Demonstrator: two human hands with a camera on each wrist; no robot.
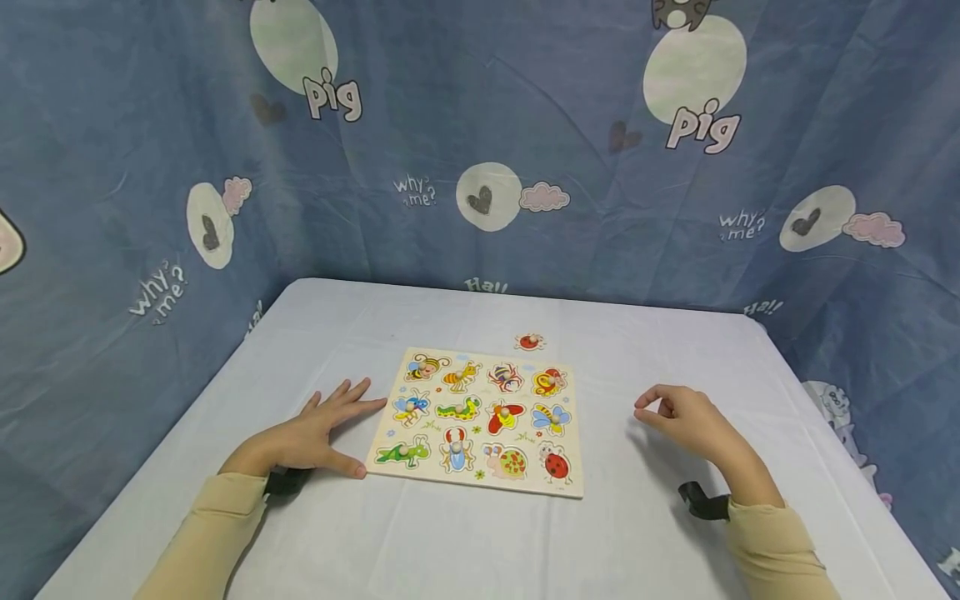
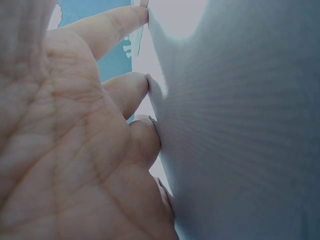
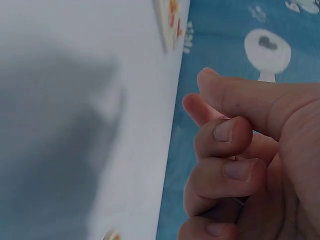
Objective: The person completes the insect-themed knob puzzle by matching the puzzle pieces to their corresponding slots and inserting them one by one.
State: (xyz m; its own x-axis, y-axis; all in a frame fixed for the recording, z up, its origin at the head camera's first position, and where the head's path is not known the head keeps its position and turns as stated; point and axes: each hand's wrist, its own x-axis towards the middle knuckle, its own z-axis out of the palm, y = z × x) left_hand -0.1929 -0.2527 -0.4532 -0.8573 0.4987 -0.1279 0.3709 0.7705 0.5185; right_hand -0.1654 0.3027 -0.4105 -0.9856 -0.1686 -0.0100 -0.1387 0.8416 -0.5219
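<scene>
A wooden knob puzzle board (image 1: 480,477) with insect pictures lies on the white table. My left hand (image 1: 318,433) rests at its left side with fingers spread; the index fingertip and thumb are right at the board's edge. In the left wrist view the fingers (image 2: 115,32) reach down to the white cloth. My right hand (image 1: 690,421) is over the table to the right of the board, its fingers curled and thumb tip near the index fingertip, nothing seen between them. A loose ladybug piece (image 1: 529,342) lies just beyond the board's back edge.
The snail picture (image 1: 506,461) and ladybug picture (image 1: 555,463) in the front row show no knob. A small colored thing (image 3: 112,235) shows at the bottom of the right wrist view. A blue printed curtain (image 1: 420,242) stands behind the table.
</scene>
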